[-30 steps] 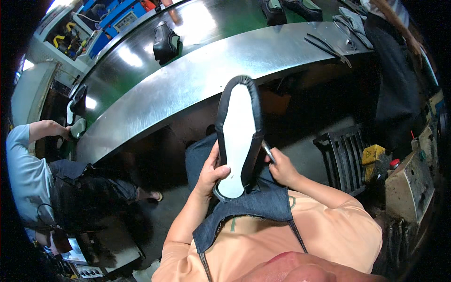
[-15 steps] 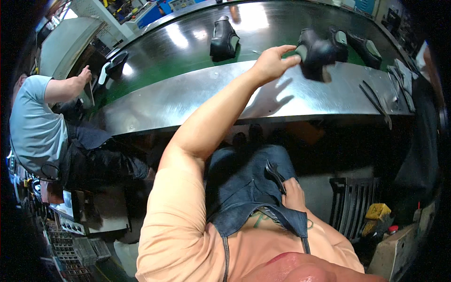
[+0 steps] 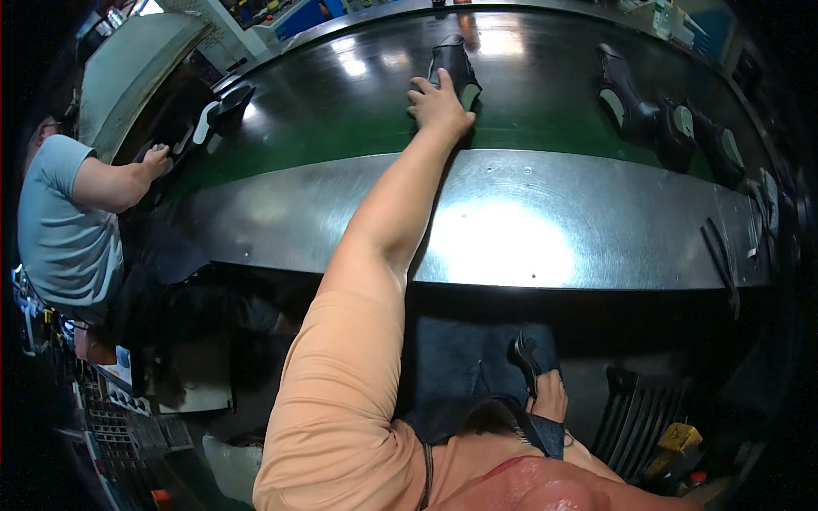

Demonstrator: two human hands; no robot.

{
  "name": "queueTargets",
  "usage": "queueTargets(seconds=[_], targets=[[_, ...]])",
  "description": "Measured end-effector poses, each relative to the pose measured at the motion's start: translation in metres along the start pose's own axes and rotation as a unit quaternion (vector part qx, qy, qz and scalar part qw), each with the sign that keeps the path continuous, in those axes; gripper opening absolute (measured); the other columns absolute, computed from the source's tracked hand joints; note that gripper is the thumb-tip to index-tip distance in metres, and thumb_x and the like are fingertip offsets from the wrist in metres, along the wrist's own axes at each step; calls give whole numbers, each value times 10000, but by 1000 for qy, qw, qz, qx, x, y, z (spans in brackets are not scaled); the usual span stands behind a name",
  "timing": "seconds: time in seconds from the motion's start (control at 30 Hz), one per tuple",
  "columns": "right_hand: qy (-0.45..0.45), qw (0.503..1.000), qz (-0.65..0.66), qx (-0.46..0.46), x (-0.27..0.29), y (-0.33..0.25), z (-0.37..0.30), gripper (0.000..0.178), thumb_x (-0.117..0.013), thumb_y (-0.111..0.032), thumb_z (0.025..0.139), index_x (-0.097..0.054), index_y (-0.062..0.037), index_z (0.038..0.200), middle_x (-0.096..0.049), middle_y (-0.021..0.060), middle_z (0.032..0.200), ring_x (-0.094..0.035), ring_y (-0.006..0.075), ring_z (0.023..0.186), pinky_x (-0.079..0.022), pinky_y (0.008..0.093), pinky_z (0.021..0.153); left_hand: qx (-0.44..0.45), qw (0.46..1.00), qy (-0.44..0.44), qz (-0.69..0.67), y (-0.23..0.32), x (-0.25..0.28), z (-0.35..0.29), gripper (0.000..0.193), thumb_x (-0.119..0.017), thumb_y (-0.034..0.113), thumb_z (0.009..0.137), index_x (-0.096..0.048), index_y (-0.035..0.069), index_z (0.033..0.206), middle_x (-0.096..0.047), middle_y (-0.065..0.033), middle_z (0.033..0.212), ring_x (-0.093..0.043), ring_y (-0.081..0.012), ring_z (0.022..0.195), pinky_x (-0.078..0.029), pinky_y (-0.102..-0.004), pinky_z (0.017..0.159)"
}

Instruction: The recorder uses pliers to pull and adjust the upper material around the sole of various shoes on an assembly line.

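Note:
My left hand [image 3: 439, 111] reaches far out over the bench, its fingers spread across a black leather shoe [image 3: 454, 64] that lies on the dark green belt. The thumb is at the shoe's right side, by its pale green underside, and the other fingertips extend past its left edge. Low in my lap, my right hand [image 3: 548, 396] is closed round black-handled pincers [image 3: 526, 362], whose curved head points up. Three more black shoes lie together to the right: one shoe [image 3: 624, 98] farther off, a middle shoe [image 3: 675, 132] and an outer shoe [image 3: 717, 145].
A steel ledge [image 3: 341, 213] runs along the belt's near side. Long-handled tongs or pliers [image 3: 722, 260] lie at its right end. On the left a co-worker in a light blue shirt [image 3: 64, 213] works by a black-and-white shoe [image 3: 213, 117]. A yellow block [image 3: 679, 439] stands low on the right.
My left hand has moved left from the shoe at the right to the lone shoe. The blurred shoe now lies beside the other two. My right hand still holds the pincers; the view has shifted.

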State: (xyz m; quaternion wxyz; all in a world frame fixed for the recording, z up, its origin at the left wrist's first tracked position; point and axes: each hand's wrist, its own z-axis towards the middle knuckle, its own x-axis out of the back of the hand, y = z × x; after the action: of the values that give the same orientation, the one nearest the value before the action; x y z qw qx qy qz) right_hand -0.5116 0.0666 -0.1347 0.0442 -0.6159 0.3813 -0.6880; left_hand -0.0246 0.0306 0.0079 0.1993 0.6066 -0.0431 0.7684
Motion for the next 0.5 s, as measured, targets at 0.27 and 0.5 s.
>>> queueTargets(seconds=[0.27, 0.5], targets=[[-25, 1000, 13, 6, 1, 6, -5, 361, -626, 50, 661, -491, -16, 989, -453, 212, 1027, -498, 417, 980, -435, 480, 823, -160, 978, 7, 132, -39, 46, -14, 890, -820, 331, 676, -340, 171, 1409, -402, -208, 1319, -416, -384, 1218, -385, -525, 994], [3, 998, 32, 49, -1, 13, -5, 352, -620, 24, 691, -493, -44, 1012, -466, 188, 1015, -507, 404, 987, -441, 469, 828, -427, 825, 146, 340, -71, 102, -50, 673, -593, 124, 795, -348, 165, 1421, -478, -133, 1219, -480, -284, 1100, -419, -463, 882]])
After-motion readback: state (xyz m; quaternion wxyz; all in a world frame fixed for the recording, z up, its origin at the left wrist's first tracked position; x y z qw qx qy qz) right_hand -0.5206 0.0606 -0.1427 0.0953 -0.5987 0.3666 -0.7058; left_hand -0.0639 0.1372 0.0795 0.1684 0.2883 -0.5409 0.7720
